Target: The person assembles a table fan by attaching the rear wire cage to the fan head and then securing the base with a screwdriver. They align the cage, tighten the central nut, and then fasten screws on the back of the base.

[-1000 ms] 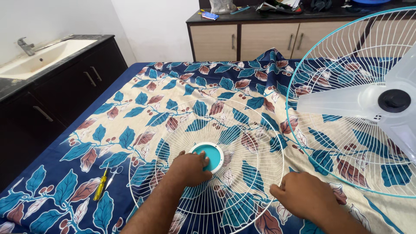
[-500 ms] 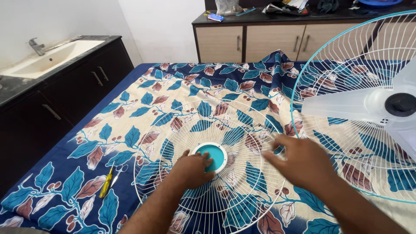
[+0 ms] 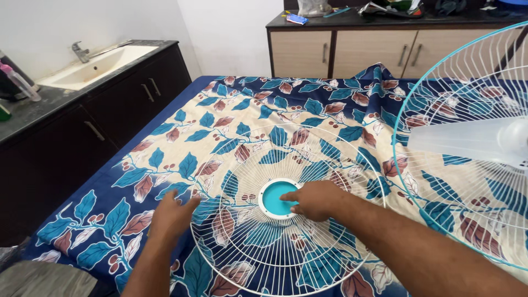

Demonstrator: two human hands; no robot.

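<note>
A round white wire fan guard (image 3: 247, 159) with a teal centre disc (image 3: 275, 197) lies flat on a leaf-patterned bed sheet (image 3: 187, 137). My right hand (image 3: 315, 199) rests on the guard with its fingers on the right side of the teal disc. My left hand (image 3: 171, 216) lies flat at the guard's left rim, fingers spread, gripping nothing that I can see. A fan (image 3: 467, 137) with a teal-rimmed rear guard and pale translucent blades stands on the right.
A dark cabinet with a sink (image 3: 99, 63) and tap runs along the left. A beige cabinet (image 3: 352, 52) with clutter on its dark top stands at the back. A bottle (image 3: 19, 80) sits on the left counter.
My left hand left the teal disc and moved to the guard's left rim. My right hand came in from the right and settled on the disc. The view shifted left.
</note>
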